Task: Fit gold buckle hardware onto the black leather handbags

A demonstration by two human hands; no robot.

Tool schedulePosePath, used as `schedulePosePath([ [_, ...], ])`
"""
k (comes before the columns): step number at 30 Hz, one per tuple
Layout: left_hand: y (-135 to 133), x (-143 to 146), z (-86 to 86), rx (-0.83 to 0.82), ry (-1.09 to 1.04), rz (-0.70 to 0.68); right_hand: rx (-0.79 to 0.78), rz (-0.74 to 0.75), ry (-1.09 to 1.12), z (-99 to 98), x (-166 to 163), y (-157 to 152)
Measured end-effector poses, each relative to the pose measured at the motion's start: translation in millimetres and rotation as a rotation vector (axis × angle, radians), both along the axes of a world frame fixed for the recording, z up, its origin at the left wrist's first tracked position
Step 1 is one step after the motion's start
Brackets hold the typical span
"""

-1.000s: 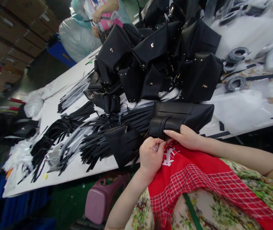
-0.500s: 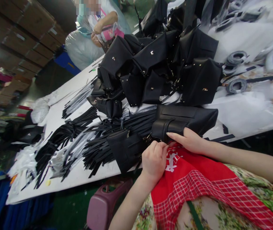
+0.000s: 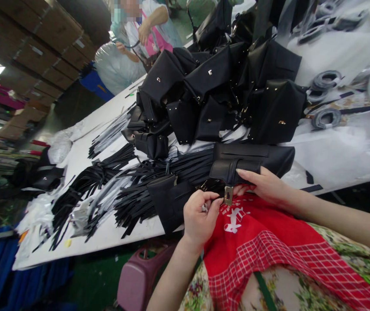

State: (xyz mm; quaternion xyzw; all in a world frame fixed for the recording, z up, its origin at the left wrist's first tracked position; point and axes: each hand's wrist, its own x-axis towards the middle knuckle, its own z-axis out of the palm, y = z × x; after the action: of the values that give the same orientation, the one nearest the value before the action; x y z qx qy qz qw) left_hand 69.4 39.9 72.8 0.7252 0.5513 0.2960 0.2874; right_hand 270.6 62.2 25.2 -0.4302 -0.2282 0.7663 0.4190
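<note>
A black handbag (image 3: 253, 155) lies at the table's front edge, a tab with a gold clasp plate (image 3: 228, 195) hanging toward me. My right hand (image 3: 264, 185) is closed on the bag near that tab, thumb on top and fingers beneath. Just left of the clasp, my left hand (image 3: 203, 218) is curled in a pinch, its fingertips beside the metal. A small whitish bit shows between its fingers, too small to name. Another black bag piece (image 3: 170, 203) lies beyond my left hand.
A heap of black handbags (image 3: 207, 82) covers the table's middle. Bundled black straps (image 3: 126, 211) lie to the left, coiled straps (image 3: 326, 119) to the right. A purple stool (image 3: 136, 276) stands below the edge. Across the table, a person (image 3: 149, 30) handles a dark strip.
My left hand has drawn back leftward from the tab, and the gold clasp plate now shows. The right hand's fingers have shifted under the bag. The person opposite has spread their hands apart.
</note>
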Motion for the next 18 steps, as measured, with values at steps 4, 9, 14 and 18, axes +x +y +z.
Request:
schedulePosePath([
  [4, 2, 4, 0.5, -0.2, -0.095, 0.06, 0.018, 0.017, 0.035, 2.6, 0, -2],
  [9, 3, 10, 0.0, -0.269, -0.151, 0.098, 0.073, 0.054, 0.007, 0.5, 2, -5],
  [14, 7, 10, 3.6, -0.297, -0.118, 0.059, 0.099, 0.055, -0.033, -2.7, 3, -8],
  [18, 8, 5, 2.2, -0.516, -0.281, -0.002, 0.066, 0.029, 0.033, -1.2, 3, -5],
])
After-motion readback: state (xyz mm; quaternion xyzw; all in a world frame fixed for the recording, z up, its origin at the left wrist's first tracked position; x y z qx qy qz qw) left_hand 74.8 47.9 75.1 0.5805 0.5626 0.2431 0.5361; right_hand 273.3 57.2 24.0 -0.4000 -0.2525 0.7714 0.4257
